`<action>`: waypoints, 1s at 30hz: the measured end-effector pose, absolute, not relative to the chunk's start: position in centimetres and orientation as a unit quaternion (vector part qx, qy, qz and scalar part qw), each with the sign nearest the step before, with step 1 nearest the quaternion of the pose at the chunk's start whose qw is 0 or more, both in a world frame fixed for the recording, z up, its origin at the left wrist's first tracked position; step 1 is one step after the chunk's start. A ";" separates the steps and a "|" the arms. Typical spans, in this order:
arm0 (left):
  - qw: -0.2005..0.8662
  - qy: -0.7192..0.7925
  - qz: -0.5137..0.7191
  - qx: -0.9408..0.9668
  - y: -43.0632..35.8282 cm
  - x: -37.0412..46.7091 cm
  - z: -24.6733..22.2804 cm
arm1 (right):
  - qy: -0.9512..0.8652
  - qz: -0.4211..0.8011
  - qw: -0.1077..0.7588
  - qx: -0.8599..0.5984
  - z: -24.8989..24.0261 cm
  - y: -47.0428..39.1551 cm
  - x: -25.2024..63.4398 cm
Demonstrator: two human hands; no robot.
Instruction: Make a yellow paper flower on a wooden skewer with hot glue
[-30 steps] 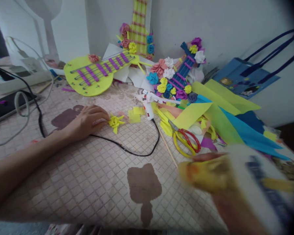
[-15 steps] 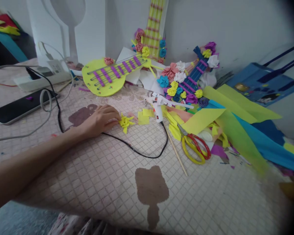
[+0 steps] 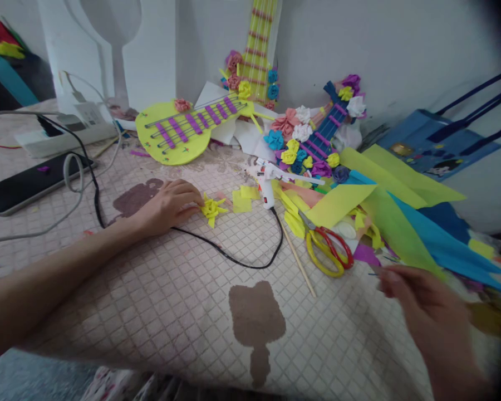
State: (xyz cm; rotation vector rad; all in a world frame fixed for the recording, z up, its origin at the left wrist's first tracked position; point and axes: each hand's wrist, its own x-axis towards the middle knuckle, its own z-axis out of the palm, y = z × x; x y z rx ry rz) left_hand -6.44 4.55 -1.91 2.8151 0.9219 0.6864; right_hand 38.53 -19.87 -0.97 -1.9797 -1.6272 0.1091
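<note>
On the quilted mat, my left hand (image 3: pixel 169 207) rests with its curled fingers closed at the edge of a small yellow paper flower (image 3: pixel 212 209). My right hand (image 3: pixel 428 312), somewhat blurred, is at the lower right with thumb and fingers pinched together. A thin dark sliver (image 3: pixel 373 274) shows at those fingertips; whether it is held or lies behind them is unclear. Scissors (image 3: pixel 328 253) with one yellow and one red handle lie left of my right hand. A white glue gun (image 3: pixel 267 189) sits between the hands, beside yellow paper squares (image 3: pixel 242 201).
Behind stand a yellow paper guitar (image 3: pixel 175 136) and a blue one (image 3: pixel 328 133) decked with paper flowers. Crepe paper sheets (image 3: pixel 404 172) pile at right near a blue bag (image 3: pixel 434 139). A black cord (image 3: pixel 234 260), wooden stick (image 3: pixel 299 262), phone (image 3: pixel 33 181) and power strip (image 3: pixel 67 133) also lie here.
My right hand has come into view at the lower right, fingers pinched. My left hand stays at the yellow flower. The whole view has shifted slightly.
</note>
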 end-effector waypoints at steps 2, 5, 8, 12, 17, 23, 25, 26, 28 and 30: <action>0.049 0.300 0.228 0.925 4.5 -6.4 -1.9 | -0.646 0.091 0.266 -0.710 -0.1 -15.6 34.9; 0.051 0.297 0.230 0.925 4.5 -6.4 -1.9 | -0.709 0.073 0.225 -0.664 0.8 -11.4 30.5; 0.062 0.291 0.232 0.926 4.6 -6.5 -2.0 | -0.734 0.073 0.194 -0.647 0.9 -9.3 28.3; 0.064 0.286 0.237 0.926 4.7 -6.6 -2.3 | -0.748 0.095 0.116 -0.646 0.1 -8.1 26.8; 0.061 0.291 0.237 0.925 4.8 -6.8 -2.5 | -0.742 0.036 0.061 -0.666 -0.9 -7.9 25.5; 0.064 0.292 0.250 0.921 4.5 -6.7 -2.3 | -0.721 -0.007 0.043 -0.692 -1.3 -8.1 25.9; 0.073 0.311 0.260 0.911 4.2 -6.7 -2.0 | -0.709 0.002 0.036 -0.704 -1.3 -8.2 26.2; 0.078 0.325 0.263 0.905 4.0 -6.6 -1.9 | -0.706 0.005 0.038 -0.707 -1.2 -8.3 26.5; 0.090 0.353 0.269 0.891 3.6 -6.5 -1.6 | -0.705 0.005 0.048 -0.708 -0.8 -8.6 27.2; 0.102 0.374 0.272 0.881 3.4 -6.3 -1.5 | -0.706 -0.001 0.055 -0.706 -0.1 -9.0 27.9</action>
